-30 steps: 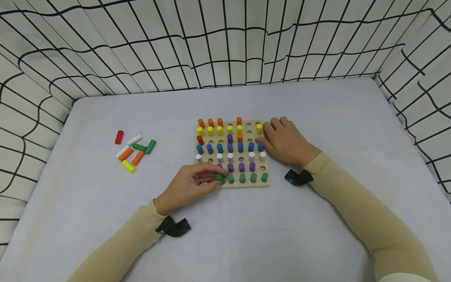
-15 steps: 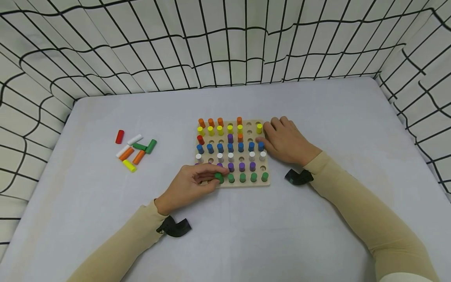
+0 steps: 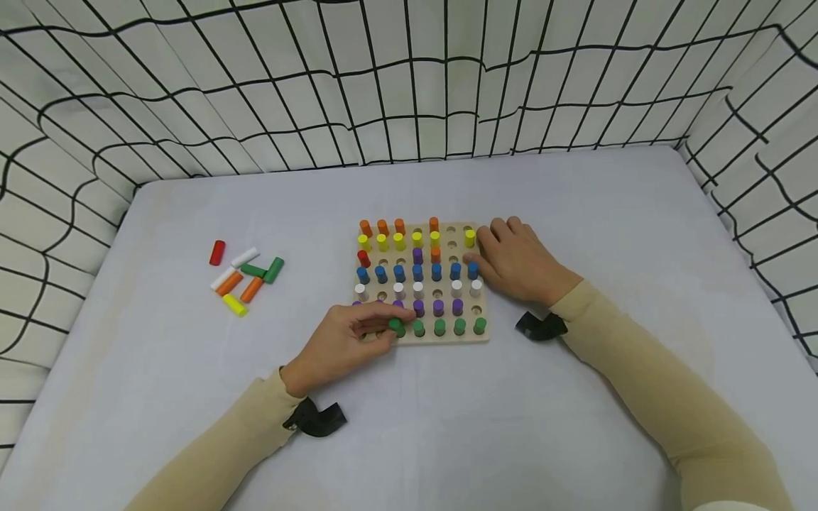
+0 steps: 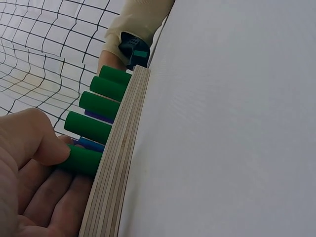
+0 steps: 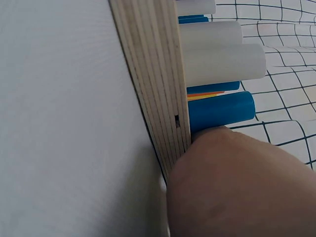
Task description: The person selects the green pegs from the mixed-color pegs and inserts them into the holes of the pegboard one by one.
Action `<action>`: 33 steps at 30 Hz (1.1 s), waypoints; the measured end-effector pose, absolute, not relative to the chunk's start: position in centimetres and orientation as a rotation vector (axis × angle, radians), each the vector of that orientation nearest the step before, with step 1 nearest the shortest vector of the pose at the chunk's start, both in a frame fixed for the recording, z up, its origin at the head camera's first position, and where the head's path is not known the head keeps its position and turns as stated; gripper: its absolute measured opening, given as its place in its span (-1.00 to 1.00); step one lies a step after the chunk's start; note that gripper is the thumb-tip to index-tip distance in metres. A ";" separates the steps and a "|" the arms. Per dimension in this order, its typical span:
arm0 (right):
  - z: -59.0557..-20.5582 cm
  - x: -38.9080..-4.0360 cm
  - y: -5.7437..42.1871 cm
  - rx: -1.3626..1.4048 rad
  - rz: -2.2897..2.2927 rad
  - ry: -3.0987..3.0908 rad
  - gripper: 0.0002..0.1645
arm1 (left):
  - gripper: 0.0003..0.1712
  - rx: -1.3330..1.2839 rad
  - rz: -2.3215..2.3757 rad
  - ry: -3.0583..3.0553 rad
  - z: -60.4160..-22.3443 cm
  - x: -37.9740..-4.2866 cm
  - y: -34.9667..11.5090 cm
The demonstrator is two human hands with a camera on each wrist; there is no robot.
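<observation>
A wooden pegboard (image 3: 441,339) carries rows of coloured pegs, with bare holes among them. At its near edge, my left hand (image 3: 345,345) pinches a green peg (image 3: 396,327) between thumb and fingers. The left wrist view shows this green peg (image 4: 84,160) standing at the board, in line with several other green ones. My right hand (image 3: 520,259) rests against the board's right edge with relaxed, bent fingers, its thumb beside a blue peg (image 3: 473,270). In the right wrist view that hand touches the board by a blue peg (image 5: 222,109). My left hand hides the board's near left corner.
Loose pegs lie left of the board: a red peg (image 3: 217,253), a yellow peg (image 3: 234,305), and white, green and orange ones in a small heap. A black wire grid (image 3: 415,92) borders the white table (image 3: 409,440) at the back and sides.
The green peg in my left hand has gone from tilted to nearly upright in the near row. My right hand stays at the board's edge. The head view has shifted slightly.
</observation>
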State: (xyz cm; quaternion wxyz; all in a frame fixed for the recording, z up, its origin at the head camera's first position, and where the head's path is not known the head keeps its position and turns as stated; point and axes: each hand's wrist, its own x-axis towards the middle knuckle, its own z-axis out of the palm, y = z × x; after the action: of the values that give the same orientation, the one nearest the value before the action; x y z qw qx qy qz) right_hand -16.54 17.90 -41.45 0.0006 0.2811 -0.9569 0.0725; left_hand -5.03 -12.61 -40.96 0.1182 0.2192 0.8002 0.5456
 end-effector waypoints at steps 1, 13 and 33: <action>-41.4 -16.5 17.9 0.884 0.229 -3.003 -0.48 | -0.57 0.641 1.592 2.346 -41.0 -5.0 -12.6; -41.7 -16.1 17.7 0.888 0.243 -3.003 -0.47 | -0.60 0.581 1.635 2.274 -41.0 -4.6 -12.8; -41.6 -16.4 17.8 0.884 0.208 -3.001 -0.47 | -0.59 0.684 1.784 2.184 -39.9 -5.0 -13.3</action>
State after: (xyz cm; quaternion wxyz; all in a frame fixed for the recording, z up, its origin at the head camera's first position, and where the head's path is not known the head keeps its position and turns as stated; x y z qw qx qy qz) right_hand -16.41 17.85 -41.56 0.0031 0.2819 -0.9572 0.0662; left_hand -5.02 -13.25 -39.89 0.1199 0.2340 0.7472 0.6104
